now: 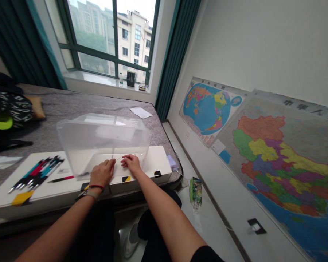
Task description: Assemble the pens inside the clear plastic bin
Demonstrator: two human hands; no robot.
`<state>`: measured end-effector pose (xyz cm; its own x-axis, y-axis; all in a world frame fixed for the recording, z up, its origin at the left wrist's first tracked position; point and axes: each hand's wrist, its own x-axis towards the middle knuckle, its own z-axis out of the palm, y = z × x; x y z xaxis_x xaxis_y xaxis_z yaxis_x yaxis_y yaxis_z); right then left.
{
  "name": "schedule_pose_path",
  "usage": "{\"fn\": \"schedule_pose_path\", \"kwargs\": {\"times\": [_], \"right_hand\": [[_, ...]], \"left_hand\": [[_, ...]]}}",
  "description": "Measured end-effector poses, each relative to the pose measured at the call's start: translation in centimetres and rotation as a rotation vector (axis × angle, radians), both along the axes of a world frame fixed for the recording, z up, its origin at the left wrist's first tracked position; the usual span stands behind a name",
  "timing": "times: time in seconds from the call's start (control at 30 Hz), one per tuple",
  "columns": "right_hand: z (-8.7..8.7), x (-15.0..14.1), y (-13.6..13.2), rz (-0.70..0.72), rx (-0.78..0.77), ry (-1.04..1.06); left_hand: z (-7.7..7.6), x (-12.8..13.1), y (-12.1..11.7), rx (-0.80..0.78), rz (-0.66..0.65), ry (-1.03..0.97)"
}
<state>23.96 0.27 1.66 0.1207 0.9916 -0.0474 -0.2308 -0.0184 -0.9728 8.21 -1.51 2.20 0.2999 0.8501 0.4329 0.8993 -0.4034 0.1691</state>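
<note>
My left hand [102, 173] is closed in a pinch inside the mouth of a clear plastic box [104, 136] turned on its side. A thin, rod-like piece [118, 159] reaches from its fingertips towards my right hand [131, 163]. The fingers of my right hand are bent together close to that piece; what they hold is too small to make out. Left of the box, a black-and-red pen [61, 179] lies apart on a white board [153, 156]. Beyond it is a pile of several pens [38, 173] in black, teal and red.
The board rests at the front edge of a grey mattress [79, 102]. Yellow-and-black tape [23, 197] marks its front. White paper [140, 112] lies behind the box, and a black patterned bag [13, 107] is at the far left. A wall with maps [207, 105] stands at right.
</note>
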Motion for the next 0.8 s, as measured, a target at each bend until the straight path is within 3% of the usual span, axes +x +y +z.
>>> {"fn": "schedule_pose_path", "kwargs": {"times": [0.17, 0.3, 0.53, 0.8], "right_hand": [[0.20, 0.17, -0.26, 0.125, 0.052, -0.088], [0.38, 0.30, -0.30, 0.146, 0.036, -0.065], [0.57, 0.29, -0.08, -0.039, -0.010, 0.229], [0.40, 0.39, 0.05, -0.073, -0.031, 0.337]], "left_hand": [[-0.13, -0.16, 0.07, -0.017, -0.036, -0.026], [-0.12, -0.24, 0.18, -0.007, -0.101, -0.032], [-0.24, -0.09, 0.22, 0.012, -0.039, -0.090], [-0.69, -0.21, 0.33, 0.046, 0.089, -0.126]]}}
